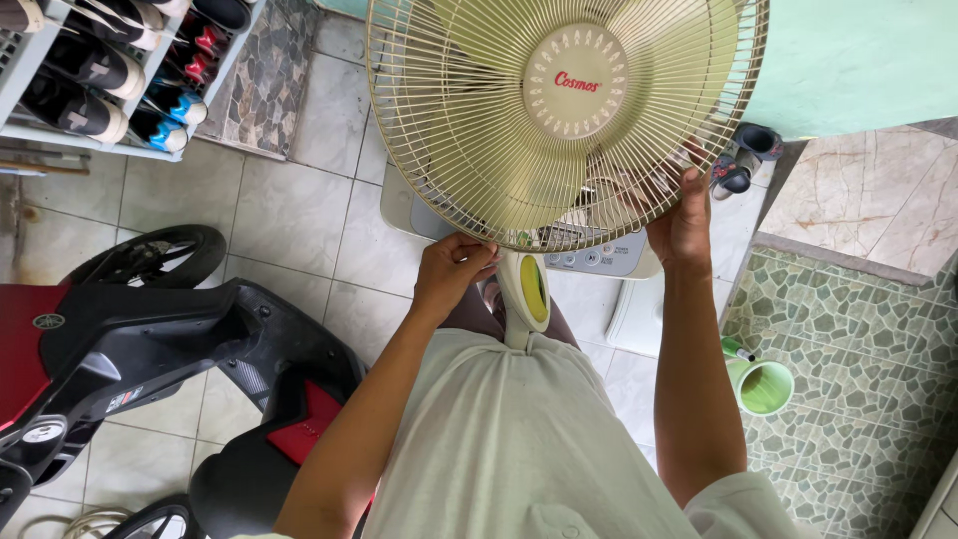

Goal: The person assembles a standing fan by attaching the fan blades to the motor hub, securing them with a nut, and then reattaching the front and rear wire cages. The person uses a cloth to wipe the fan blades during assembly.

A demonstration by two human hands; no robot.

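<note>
A cream electric fan with a round wire grille (479, 120) fills the upper middle, its face toward me. My left hand (451, 268) is closed on the lower rim of the grille, just left of the fan's neck (526, 299). Over on the lower right edge of the grille, my right hand (682, 215) grips the rim with fingers wrapped over the wires. The fan's neck rests against my lap. Its base (609, 258) with buttons shows behind the grille.
A red and black motor scooter (130, 349) stands close on the left. A shoe rack (110, 70) with sneakers is at top left. A green cup (763, 384) sits on the pebbled floor at right, small shoes (743, 158) near the wall.
</note>
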